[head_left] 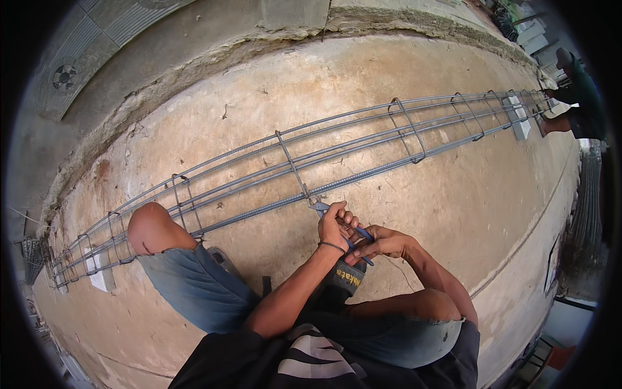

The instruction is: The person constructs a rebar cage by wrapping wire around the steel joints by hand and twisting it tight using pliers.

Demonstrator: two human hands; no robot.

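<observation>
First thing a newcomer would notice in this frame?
The long cage of grey steel bars with wire stirrups arcs across the bare concrete floor from lower left to upper right. At centre, the left hand and right hand work blue-handled pliers at the cage's near bar. Another person crouches at the cage's far right end.

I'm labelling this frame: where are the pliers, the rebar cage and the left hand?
pliers (360, 235): head view, blue handle.
rebar cage (350, 179): head view, nearest long bar.
left hand (334, 227): head view, back of hand.
</observation>
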